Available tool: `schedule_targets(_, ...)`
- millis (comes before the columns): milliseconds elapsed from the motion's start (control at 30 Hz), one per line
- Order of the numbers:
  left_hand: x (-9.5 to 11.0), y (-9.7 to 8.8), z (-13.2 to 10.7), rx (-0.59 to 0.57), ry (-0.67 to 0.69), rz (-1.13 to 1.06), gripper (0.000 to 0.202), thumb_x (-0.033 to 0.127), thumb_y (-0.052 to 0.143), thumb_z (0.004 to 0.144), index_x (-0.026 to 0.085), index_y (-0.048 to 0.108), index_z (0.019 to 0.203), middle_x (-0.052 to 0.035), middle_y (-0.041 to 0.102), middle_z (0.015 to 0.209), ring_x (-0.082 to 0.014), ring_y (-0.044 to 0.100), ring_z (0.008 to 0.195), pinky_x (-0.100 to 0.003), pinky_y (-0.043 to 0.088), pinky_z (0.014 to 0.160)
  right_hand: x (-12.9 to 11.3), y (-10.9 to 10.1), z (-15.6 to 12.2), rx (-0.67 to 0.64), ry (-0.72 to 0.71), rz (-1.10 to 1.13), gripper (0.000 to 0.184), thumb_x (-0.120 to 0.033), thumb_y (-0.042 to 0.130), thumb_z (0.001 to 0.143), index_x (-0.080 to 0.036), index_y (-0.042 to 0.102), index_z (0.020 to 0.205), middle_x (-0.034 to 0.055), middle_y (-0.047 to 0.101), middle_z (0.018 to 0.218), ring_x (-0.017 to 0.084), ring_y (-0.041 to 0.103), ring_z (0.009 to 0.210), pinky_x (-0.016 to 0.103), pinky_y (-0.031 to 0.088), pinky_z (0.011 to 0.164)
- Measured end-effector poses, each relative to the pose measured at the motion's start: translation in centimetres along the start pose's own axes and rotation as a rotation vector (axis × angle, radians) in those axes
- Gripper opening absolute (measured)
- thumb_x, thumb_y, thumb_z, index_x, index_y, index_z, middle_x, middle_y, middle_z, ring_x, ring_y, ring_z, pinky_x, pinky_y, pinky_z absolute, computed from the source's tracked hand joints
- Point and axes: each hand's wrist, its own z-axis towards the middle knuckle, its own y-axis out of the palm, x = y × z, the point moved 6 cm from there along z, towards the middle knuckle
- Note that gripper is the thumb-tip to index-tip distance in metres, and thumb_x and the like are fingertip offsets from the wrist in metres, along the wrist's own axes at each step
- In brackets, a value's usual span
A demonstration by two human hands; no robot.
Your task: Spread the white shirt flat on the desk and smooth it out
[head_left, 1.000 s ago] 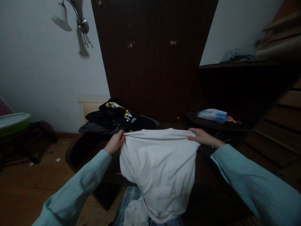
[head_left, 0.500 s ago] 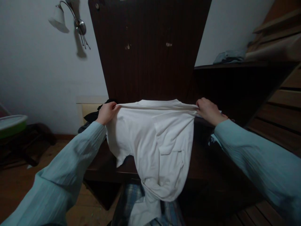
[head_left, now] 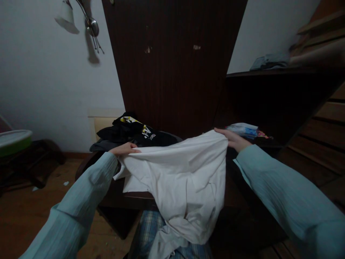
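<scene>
A white shirt [head_left: 185, 176] is stretched between my two hands, its upper edge pulled out sideways. My left hand [head_left: 125, 148] pinches the edge at the left. At the right, my right hand [head_left: 232, 139] grips the other end, slightly higher than the left. The cloth hangs in loose folds over the dark table's front edge, and its bunched lower end lies on my lap, over blue plaid cloth [head_left: 151, 225]. Part of the fabric at the left rests on the table [head_left: 90, 163].
Dark clothes [head_left: 115, 133], one with yellow and white print, are heaped behind my left hand. A plastic packet [head_left: 244, 130] lies beyond my right hand. A tall dark panel [head_left: 172, 72] stands behind the table. Folded cloth [head_left: 271, 62] sits on a raised shelf at the right.
Both hands have come down toward the table with the shirt still held. The collar no longer shows along the upper edge, and the dark clothes and the packet behind are now more visible.
</scene>
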Motion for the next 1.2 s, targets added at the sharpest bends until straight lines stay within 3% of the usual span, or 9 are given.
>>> schedule_targets(100,-1.4,0.0,-0.1,-0.003,-0.009,-0.006,0.042,0.053,0.070,0.037,0.016,0.055,0.049,0.0041,0.046,0.048,-0.0097,0.039,0.051,-0.021,0.026,0.046,0.5,0.5,-1.3,-0.208,0.010,0.000,0.032,-0.044,0.058,0.066,-0.020,0.061,0.087,0.0061,0.066,0.085,0.022,0.062,0.080,0.031,0.050,0.068)
schedule_targets(200,-2.6,-1.3,0.3,0.162,0.004,-0.006,0.044,0.056,0.069,0.037,0.017,0.052,0.046,0.0047,0.043,0.045,-0.0094,0.038,0.050,-0.021,0.027,0.046,1.3,1.3,-2.5,-0.397,-0.017,-0.197,0.043,-0.039,0.067,0.054,-0.019,0.060,0.091,0.0050,0.065,0.091,0.022,0.060,0.084,0.029,0.049,0.069)
schedule_targets(367,-2.6,-3.9,0.2,0.408,0.055,0.047,0.040,0.055,0.064,0.046,0.016,0.059,0.057,0.0011,0.053,0.052,-0.0132,0.046,0.055,-0.023,0.032,0.052,2.8,2.0,-3.1,-0.526,-0.077,-0.636,0.023,-0.021,0.058,0.057,-0.016,0.062,0.079,0.0037,0.066,0.082,0.022,0.060,0.083,0.025,0.046,0.070)
schedule_targets(500,-0.6,-6.5,-0.9,0.678,0.085,0.179,0.033,0.046,0.058,0.060,0.017,0.065,0.073,-0.0039,0.063,0.068,-0.0191,0.055,0.069,-0.024,0.036,0.058,2.5,0.2,-2.1,-0.365,-0.090,-0.992,0.022,-0.009,0.049,0.062,-0.016,0.062,0.078,0.0065,0.066,0.084,0.021,0.061,0.082,0.025,0.043,0.067)
schedule_targets(633,1.2,-7.7,-2.0,0.883,0.052,0.226,0.033,0.043,0.055,0.068,0.017,0.066,0.086,-0.0055,0.067,0.079,-0.0211,0.058,0.078,-0.025,0.038,0.061,-0.2,-3.3,-1.5,0.113,-0.037,-1.216,0.026,-0.008,0.043,0.071,-0.013,0.059,0.091,0.0145,0.064,0.090,0.025,0.060,0.082,0.028,0.040,0.060)
schedule_targets(833,2.5,-8.3,-4.8,1.136,0.109,0.162,0.028,0.033,0.050,0.076,0.015,0.065,0.090,-0.0029,0.066,0.080,-0.0148,0.057,0.075,-0.021,0.038,0.065,-4.9,-6.9,-3.7,0.666,-0.283,-0.840,0.025,-0.013,0.033,0.082,-0.016,0.053,0.097,0.0169,0.057,0.107,0.029,0.050,0.100,0.036,0.038,0.076)
schedule_targets(900,2.5,-8.7,-6.1,1.256,0.105,0.142,0.026,0.031,0.050,0.076,0.014,0.064,0.090,-0.0015,0.065,0.077,-0.0124,0.055,0.072,-0.020,0.038,0.064,-5.1,-7.6,-3.7,0.645,-0.278,-0.625,0.026,-0.014,0.032,0.082,-0.021,0.054,0.096,0.0124,0.059,0.105,0.028,0.052,0.098,0.036,0.038,0.080)
schedule_targets(1033,2.4,-9.6,-7.1,1.351,0.051,0.124,0.023,0.026,0.050,0.076,0.013,0.065,0.089,0.0001,0.064,0.076,-0.0102,0.052,0.070,-0.019,0.037,0.066,-4.0,-6.2,-2.3,0.266,-0.148,-0.618,0.024,-0.011,0.042,0.077,-0.019,0.061,0.090,0.0078,0.065,0.088,0.025,0.057,0.088,0.034,0.041,0.078)
schedule_targets(1200,1.9,-9.5,-5.5,1.199,-0.048,0.177,0.028,0.029,0.053,0.074,0.012,0.065,0.093,-0.0026,0.066,0.080,-0.0115,0.053,0.071,-0.019,0.036,0.063,-2.8,-6.6,-1.7,0.334,-0.108,-0.878,0.024,-0.022,0.044,0.083,-0.016,0.062,0.097,0.0143,0.065,0.090,0.028,0.057,0.087,0.036,0.042,0.075)
